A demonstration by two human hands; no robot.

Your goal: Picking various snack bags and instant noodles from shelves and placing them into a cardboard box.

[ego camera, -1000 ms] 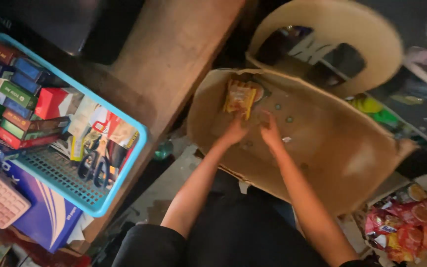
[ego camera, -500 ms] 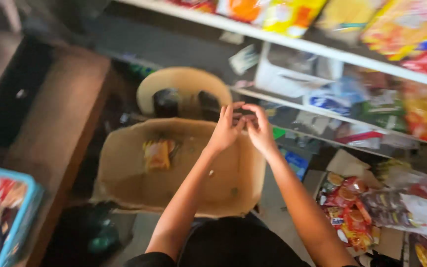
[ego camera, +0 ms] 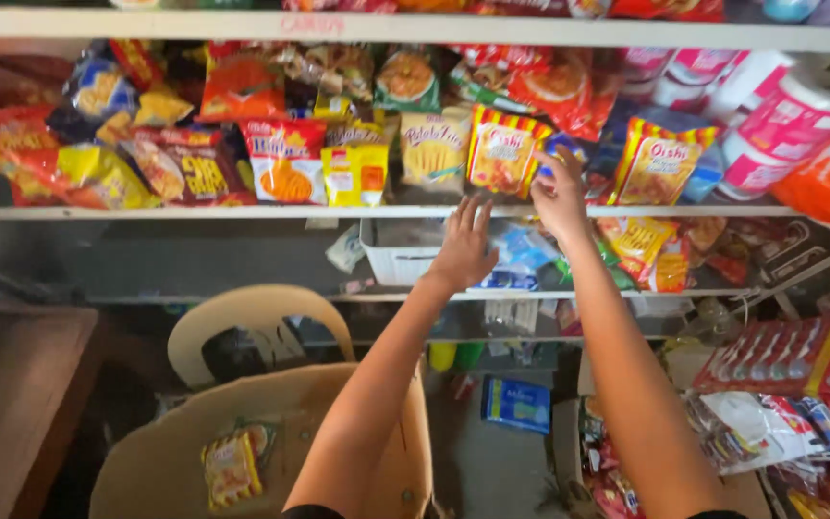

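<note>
Both bare arms outstretched upward; left hand (ego camera: 463, 250) open, fingers spread; right hand (ego camera: 561, 197) higher, fingers curled.

Snack bags are crowding the white shelf board (ego camera: 242, 212) edge to edge, leaving no gap to reach through. Just below the board, at its left, an open dark band is lying free. At its middle, a white bin (ego camera: 401, 255) is blocking that lower level
</note>
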